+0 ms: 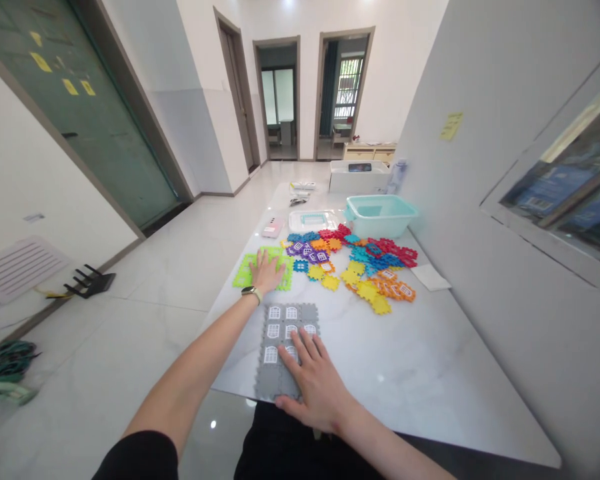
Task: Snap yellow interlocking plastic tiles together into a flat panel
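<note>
Pressing a right hand (315, 380) flat, fingers spread and clamped on nothing, onto a grey foam panel (263, 373) printed with white window shapes. Resting an open left hand (267, 272), a smartwatch (251, 293) on its wrist, on a lime-green foam lattice piece (245, 277) just beyond the grey foam panel and to its left, the two hands apart. Judging the step in hand as pressing both pieces down against a white marble-topped table (420, 400), neither one lifted. Calling, for any lift of the grey foam panel, for fingertips working under its notched edge rather than a flat palm.

Spreading out beyond the grey foam panel, a heap of multicoloured foam pieces (360, 263) in red, blue, yellow, orange and purple. Sitting farther beyond the grey foam panel, behind the heap, a shallow white plastic tray (300, 221) holding a small turquoise square item. Standing just right of that tray, a pale turquoise plastic tub (380, 200), its contents impossible to tell from this angle. Lying farthest from the grey foam panel, a white box (359, 183) topped by a small dark object.
</note>
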Demonstrator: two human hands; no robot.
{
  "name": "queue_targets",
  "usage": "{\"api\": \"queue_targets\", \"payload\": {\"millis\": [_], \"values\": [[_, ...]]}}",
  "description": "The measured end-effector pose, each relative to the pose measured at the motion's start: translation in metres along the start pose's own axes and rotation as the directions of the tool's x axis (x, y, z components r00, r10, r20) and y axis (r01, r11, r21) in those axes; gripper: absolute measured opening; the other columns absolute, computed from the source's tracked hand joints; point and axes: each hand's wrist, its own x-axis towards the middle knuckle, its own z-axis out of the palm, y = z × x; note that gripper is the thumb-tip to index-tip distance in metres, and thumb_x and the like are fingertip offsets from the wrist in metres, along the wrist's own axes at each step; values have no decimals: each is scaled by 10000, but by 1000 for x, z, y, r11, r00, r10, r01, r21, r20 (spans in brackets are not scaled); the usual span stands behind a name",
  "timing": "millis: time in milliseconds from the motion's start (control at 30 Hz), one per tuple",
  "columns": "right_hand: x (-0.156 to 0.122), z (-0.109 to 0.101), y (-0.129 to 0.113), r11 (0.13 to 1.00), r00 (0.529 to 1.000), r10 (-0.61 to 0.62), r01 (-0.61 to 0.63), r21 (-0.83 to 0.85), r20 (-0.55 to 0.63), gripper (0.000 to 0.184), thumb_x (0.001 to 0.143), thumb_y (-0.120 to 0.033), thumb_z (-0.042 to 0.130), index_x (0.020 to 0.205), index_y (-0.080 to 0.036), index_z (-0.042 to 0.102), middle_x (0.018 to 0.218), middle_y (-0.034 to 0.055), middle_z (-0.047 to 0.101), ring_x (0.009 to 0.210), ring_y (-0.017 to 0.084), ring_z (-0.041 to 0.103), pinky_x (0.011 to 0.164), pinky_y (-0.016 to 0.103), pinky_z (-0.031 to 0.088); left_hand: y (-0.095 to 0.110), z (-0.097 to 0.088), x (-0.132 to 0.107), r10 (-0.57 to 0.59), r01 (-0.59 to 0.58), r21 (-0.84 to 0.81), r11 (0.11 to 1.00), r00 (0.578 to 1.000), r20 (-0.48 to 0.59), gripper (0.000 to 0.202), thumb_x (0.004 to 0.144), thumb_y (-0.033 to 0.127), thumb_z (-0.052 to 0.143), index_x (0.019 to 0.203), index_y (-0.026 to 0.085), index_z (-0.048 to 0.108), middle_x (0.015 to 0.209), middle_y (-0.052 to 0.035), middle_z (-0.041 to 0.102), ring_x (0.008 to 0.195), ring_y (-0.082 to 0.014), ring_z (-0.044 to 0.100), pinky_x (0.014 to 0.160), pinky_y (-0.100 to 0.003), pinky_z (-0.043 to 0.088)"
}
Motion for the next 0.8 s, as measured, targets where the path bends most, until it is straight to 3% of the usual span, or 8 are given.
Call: {"api": "queue_targets", "payload": {"millis": [133, 267, 333, 433, 567, 667, 733, 800], "values": [[43, 14, -32, 998, 998, -50, 51, 44, -21, 809, 885, -677, 481, 1529, -215, 322, 1624, 168, 107, 1496, 372, 17, 1188, 573, 54, -37, -43, -31, 1, -5, -55, 998, 997, -76, 505, 926, 364, 457, 1385, 157, 492, 1528, -152, 389, 1474, -317, 232, 1199, -520, 229], [84, 37, -68, 995, 994, -56, 63, 71, -94, 765, 913, -634, 471, 1507, -164, 361, 1608, 206, 153, 1490, 394, 43, 1178, 603, 61, -88, -80, -108, 12, -18, -92, 996, 997, -74, 437, 933, 320, 410, 1329, 179, 530, 1424, -106, 529, 1340, -223, 478, 1146, -407, 375], [100, 47, -82, 994, 992, -44, 55, 90, -119, 707, 940, -572, 466, 1497, -146, 374, 1600, 216, 183, 1489, 397, 51, 1175, 612, 67, -104, -84, -147, 28, -32, -94, 995, 999, -46, 430, 947, 347, 396, 1315, 187, 551, 1426, -104, 531, 1342, -233, 476, 1132, -415, 392], [114, 50, -82, 987, 986, -46, 70, 147, -160, 579, 976, -410, 451, 1490, -152, 377, 1607, 202, 181, 1492, 373, 75, 1176, 597, 128, -113, -76, -184, 13, -13, 84, 996, 1000, 4, 426, 979, 391, 349, 1295, 231, 587, 1467, -87, 497, 1407, -301, 376, 1126, -519, 358], [112, 15, -19, 988, 931, 55, 1, 154, -360, 520, 932, -267, 490, 1437, -155, 438, 1634, 165, 81, 1504, 325, 74, 1174, 532, 232, -112, -66, -191, 5, -7, 191, 981, 1000, 13, 466, 982, 420, 347, 1354, 209, 532, 1497, -109, 456, 1401, -326, 369, 1111, -552, 347], [94, -25, 53, 978, 849, 202, -204, 50, -489, 488, 923, -214, 462, 1401, -115, 480, 1615, 175, 176, 1500, 320, 113, 1174, 534, 229, -110, -68, -183, 11, -9, 210, 978, 1000, -9, 458, 978, 440, 341, 1323, 223, 549, 1495, -121, 448, 1388, -350, 375, 1095, -594, 346], [76, -43, 92, 943, 847, 274, -329, -45, -456, 471, 933, -205, 444, 1390, -102, 495, 1556, 193, 331, 1491, 333, 144, 1164, 580, 203, -99, -68, -177, 3, 13, 174, 985, 996, -90, 454, 981, 431, 325, 1315, 213, 542, 1486, -144, 443, 1362, -360, 404, 1074, -594, 377], [55, -49, 113, 933, 879, 270, -340, -119, -392, 435, 948, -197, 422, 1360, -110, 530, 1465, 183, 477, 1462, 324, 245, 1162, 587, 194, -76, -64, -165, 28, -12, 90, 996, 983, -179, 431, 981, 401, 338, 1322, 209, 517, 1448, -150, 467, 1333, -345, 435, 1068, -559, 408]]}}
